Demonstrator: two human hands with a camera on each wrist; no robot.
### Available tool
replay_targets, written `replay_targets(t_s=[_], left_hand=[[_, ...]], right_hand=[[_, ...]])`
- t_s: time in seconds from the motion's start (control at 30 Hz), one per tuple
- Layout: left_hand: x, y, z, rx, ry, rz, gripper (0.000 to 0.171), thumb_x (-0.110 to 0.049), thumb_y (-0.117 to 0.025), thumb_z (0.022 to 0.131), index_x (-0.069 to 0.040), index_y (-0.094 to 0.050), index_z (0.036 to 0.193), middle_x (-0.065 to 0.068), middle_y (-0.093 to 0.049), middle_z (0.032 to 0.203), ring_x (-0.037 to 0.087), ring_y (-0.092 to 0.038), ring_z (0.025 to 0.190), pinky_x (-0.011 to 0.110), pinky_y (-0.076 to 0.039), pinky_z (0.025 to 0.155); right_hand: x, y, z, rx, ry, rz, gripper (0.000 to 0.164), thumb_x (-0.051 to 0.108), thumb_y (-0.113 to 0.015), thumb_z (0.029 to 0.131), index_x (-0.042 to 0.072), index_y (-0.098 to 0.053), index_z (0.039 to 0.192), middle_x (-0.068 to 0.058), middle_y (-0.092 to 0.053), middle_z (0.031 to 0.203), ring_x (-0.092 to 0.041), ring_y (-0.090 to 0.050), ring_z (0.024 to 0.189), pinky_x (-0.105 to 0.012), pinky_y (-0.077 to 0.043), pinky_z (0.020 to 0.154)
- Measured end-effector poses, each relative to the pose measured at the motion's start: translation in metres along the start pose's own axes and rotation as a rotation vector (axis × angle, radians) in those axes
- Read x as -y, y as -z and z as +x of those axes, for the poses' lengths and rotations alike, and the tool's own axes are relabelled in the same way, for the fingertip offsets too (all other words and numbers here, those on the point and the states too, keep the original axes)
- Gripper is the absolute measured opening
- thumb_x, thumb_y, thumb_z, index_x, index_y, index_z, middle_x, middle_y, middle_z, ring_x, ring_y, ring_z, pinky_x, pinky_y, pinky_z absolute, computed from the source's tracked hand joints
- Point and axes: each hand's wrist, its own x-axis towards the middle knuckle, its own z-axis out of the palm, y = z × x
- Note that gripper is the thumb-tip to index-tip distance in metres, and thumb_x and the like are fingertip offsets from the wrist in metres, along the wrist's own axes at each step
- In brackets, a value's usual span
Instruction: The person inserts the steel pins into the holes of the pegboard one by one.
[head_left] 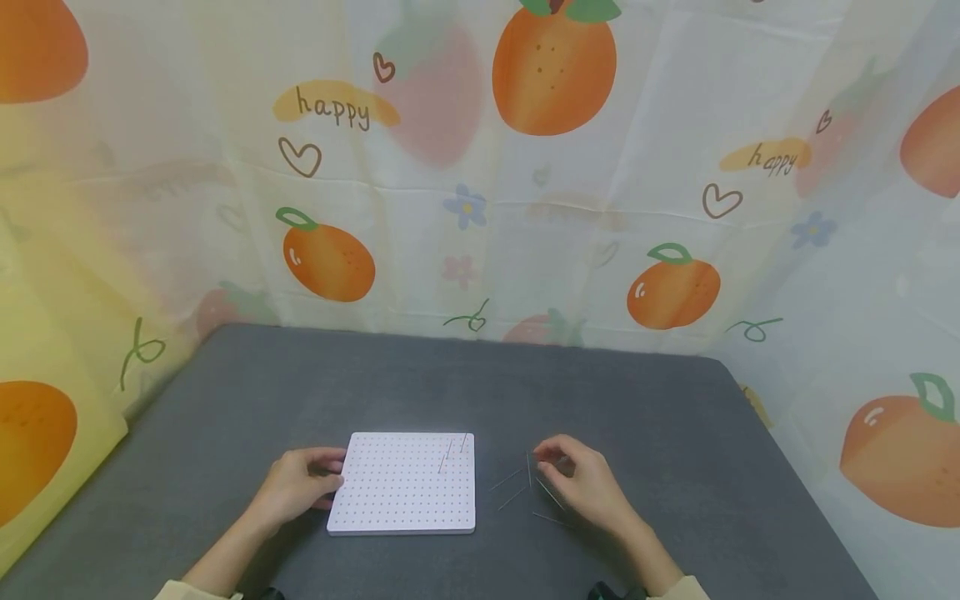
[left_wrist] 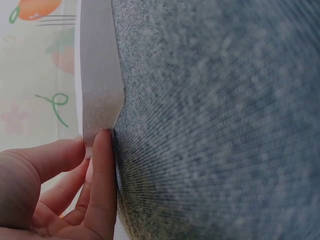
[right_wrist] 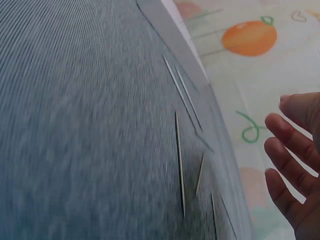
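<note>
A white square pegboard with rows of small holes lies on the table. My left hand grips its left side, thumb at the upper edge; in the left wrist view, fingers meet the side wall. Three thin metal pins stand in the board's far right part. Right of the board, my right hand hovers over several loose pins, its fingers loosely bent. In the right wrist view nothing shows between the thumb and fingers, and loose pins lie on the cloth.
The table has a dark grey cover. A pale curtain printed with oranges hangs behind it and along both sides.
</note>
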Motion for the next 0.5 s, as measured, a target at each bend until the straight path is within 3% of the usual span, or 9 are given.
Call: replay_targets(t_s=[0.5], left_hand=[[0.002,-0.001,0.0,-0.007,-0.008,-0.024,0.041,0.002,-0.065,0.076,0.004,-0.059,0.117,0.013,-0.062,0.096,0.017,-0.063,0.072,0.029,-0.057,0.055]], right_hand=[[-0.024,0.017,-0.015,-0.04,-0.117,-0.015,0.025,0.004,-0.071,0.076,0.02,-0.063,0.094,0.013,-0.064,0.088,-0.003,-0.061,0.082,-0.026,-0.055,0.071]])
